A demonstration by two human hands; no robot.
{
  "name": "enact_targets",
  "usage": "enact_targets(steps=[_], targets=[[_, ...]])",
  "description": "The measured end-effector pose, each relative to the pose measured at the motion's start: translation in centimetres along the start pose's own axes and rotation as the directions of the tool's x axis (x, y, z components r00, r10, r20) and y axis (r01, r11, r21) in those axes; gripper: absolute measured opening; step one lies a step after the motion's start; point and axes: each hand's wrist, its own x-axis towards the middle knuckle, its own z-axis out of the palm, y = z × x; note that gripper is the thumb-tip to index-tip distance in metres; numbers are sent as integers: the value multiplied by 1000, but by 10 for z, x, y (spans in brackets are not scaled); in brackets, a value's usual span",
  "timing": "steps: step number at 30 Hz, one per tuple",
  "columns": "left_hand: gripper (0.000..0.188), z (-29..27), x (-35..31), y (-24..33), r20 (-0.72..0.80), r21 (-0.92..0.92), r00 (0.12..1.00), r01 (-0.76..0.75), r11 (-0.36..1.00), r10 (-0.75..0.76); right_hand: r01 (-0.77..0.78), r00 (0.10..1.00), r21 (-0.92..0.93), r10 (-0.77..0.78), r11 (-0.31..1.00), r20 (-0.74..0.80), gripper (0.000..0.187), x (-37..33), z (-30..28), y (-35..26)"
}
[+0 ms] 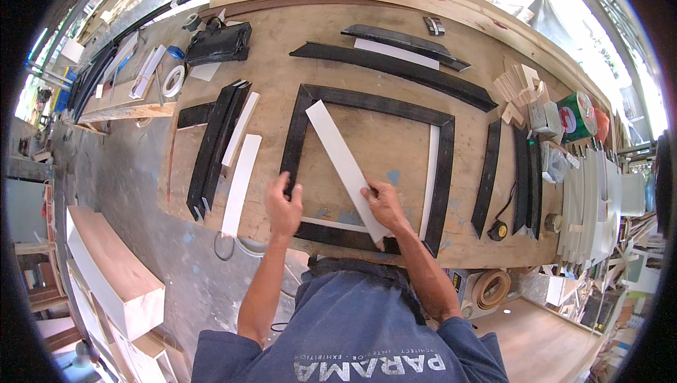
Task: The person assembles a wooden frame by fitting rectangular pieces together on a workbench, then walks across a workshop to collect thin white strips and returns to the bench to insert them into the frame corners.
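A black rectangular frame (377,104) with mitred corners lies flat on the wooden workbench in front of me. My right hand (384,207) grips a long white strip (335,142) near its lower end. The strip slants across the frame's opening, its far end near the upper left corner. My left hand (283,203) is slightly blurred, fingers apart and holding nothing, over the frame's left side. Narrow white strips line the inside of the frame's right side (444,164) and near side. Left of the frame lie two loose white strips, the longer one (242,178) nearer me.
Black mouldings (395,69) lie beyond the frame; more stand in groups left and right. A tape measure (498,230) sits right, near wood offcuts (520,87) and a green can (577,115). A black bag (218,42) and a tape roll (173,81) are at the far left.
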Motion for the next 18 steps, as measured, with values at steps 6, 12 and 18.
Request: enact_targets(steps=[6, 12, 18], targets=[[63, 0, 41, -4, -30, 316, 998, -45, 948, 58, 80, 996, -245, -88, 966, -21, 44, 12, -27, 18], [65, 5, 43, -4, 49, 320, 999, -28, 947, 13, 191, 964, -433, -251, 881, -86, 66, 3, -44, 31], [56, -31, 63, -66, -279, 392, 946, -47, 919, 168, 227, 941, -531, -324, 817, -95, 66, -15, -66, 5]])
